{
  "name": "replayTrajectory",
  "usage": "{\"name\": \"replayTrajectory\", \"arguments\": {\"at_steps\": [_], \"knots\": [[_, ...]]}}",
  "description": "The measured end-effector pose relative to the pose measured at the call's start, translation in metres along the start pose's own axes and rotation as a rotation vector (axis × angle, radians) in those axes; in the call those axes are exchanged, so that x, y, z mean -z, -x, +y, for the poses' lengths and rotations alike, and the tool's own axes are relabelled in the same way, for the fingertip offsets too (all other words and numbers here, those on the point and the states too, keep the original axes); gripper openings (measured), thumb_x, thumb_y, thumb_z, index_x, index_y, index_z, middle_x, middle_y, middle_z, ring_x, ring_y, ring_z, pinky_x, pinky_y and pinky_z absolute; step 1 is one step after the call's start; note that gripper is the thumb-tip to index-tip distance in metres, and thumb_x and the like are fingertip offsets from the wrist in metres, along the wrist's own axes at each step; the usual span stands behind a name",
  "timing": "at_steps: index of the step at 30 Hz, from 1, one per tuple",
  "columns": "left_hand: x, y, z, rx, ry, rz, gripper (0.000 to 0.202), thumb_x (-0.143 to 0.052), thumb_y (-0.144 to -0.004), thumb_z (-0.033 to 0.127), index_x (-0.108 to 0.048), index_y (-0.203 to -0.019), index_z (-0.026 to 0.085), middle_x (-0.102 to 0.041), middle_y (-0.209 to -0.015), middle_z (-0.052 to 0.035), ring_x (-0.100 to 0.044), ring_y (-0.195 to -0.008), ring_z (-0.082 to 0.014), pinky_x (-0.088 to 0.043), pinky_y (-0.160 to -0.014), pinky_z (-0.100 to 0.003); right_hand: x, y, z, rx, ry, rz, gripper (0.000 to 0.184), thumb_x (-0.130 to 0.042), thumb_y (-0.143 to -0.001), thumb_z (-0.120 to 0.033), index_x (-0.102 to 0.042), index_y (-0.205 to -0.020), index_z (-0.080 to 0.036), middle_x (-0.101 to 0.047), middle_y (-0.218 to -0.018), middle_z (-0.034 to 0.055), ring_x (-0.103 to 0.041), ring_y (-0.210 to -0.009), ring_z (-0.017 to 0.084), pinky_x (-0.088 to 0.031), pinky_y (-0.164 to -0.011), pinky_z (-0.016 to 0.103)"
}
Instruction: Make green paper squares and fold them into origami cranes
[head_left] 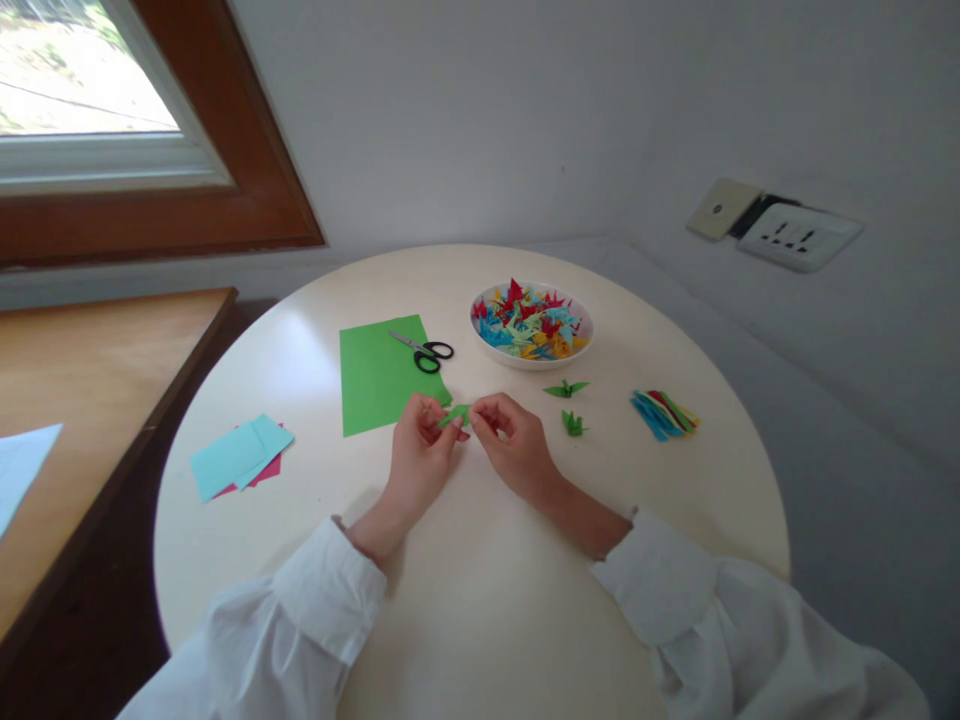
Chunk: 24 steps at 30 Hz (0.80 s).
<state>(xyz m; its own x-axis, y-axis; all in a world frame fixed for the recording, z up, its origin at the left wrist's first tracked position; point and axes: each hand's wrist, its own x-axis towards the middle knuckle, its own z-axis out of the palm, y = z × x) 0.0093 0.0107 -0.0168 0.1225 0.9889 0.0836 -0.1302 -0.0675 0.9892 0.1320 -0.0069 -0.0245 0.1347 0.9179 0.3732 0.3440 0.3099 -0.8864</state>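
Observation:
A small folded piece of green paper (456,415) is pinched between both hands over the round cream table (480,600). My left hand (421,452) grips its left end with closed fingers. My right hand (510,440) pinches its right end, fingers curled. Just behind my left hand lies a green paper sheet (379,375) with black-handled scissors (426,351) resting on its far right corner. Two small green folded paper cranes (567,389) (574,424) sit on the table to the right of my right hand.
A white bowl (532,358) full of several coloured paper cranes stands beyond my hands. A stack of coloured paper strips (664,412) lies at the right. Light blue and pink sheets (240,456) lie at the left. A wooden ledge (90,390) adjoins the table's left.

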Motion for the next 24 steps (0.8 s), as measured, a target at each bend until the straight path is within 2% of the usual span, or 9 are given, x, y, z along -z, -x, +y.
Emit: {"name": "replayTrajectory", "arguments": {"at_steps": [3,6,9,15,24], "knots": [[0.0008,-0.0002,-0.0003,0.001,0.004,0.017,0.031,-0.070,-0.068,0.026,-0.040,-0.071,0.020,-0.046,-0.059,0.0082,-0.054,-0.055,-0.0076,-0.044,-0.053,-0.019,-0.0017,0.0007,0.0030,-0.041,-0.104,-0.020,0.009,-0.055,-0.078,-0.028,-0.050,-0.081,-0.020,-0.060,-0.067,-0.0012,-0.057,-0.058,0.012,-0.046,-0.056,0.025],[0.0012,0.0004,-0.0005,0.004,0.012,0.017,0.032,-0.070,-0.068,0.024,-0.039,-0.069,0.020,-0.045,-0.061,0.0075,-0.052,-0.056,-0.0069,-0.044,-0.053,-0.018,-0.0040,0.0010,0.0058,-0.092,-0.163,-0.025,0.022,-0.060,-0.075,-0.030,-0.045,-0.088,-0.022,-0.056,-0.065,-0.0039,-0.058,-0.060,0.013,-0.047,-0.055,0.025],[0.0011,0.0009,-0.0005,0.004,0.027,-0.006,0.033,-0.070,-0.068,0.024,-0.037,-0.067,0.019,-0.044,-0.062,0.0076,-0.050,-0.056,-0.0062,-0.044,-0.053,-0.018,-0.0050,0.0005,0.0081,-0.103,-0.176,-0.003,0.027,-0.062,-0.074,-0.030,-0.042,-0.091,-0.023,-0.056,-0.072,-0.0032,-0.058,-0.064,0.012,-0.048,-0.057,0.025],[0.0011,-0.0005,-0.0025,-0.007,0.027,-0.017,0.034,-0.072,-0.067,0.028,-0.039,-0.066,0.019,-0.042,-0.060,0.0080,-0.048,-0.054,-0.0059,-0.044,-0.052,-0.019,-0.0049,-0.0019,0.0084,-0.081,-0.228,-0.013,0.023,-0.060,-0.074,-0.027,-0.043,-0.090,-0.023,-0.054,-0.081,-0.0014,-0.058,-0.066,0.011,-0.050,-0.058,0.024],[0.0022,-0.0004,-0.0002,0.022,0.031,-0.072,0.034,-0.072,-0.067,0.033,-0.041,-0.069,0.019,-0.050,-0.060,0.0071,-0.059,-0.057,-0.0088,-0.043,-0.052,-0.020,-0.0030,-0.0033,0.0082,-0.088,-0.274,-0.007,0.020,-0.058,-0.073,-0.023,-0.044,-0.087,-0.022,-0.049,-0.070,-0.0049,-0.057,-0.062,0.011,-0.050,-0.058,0.024]]}}
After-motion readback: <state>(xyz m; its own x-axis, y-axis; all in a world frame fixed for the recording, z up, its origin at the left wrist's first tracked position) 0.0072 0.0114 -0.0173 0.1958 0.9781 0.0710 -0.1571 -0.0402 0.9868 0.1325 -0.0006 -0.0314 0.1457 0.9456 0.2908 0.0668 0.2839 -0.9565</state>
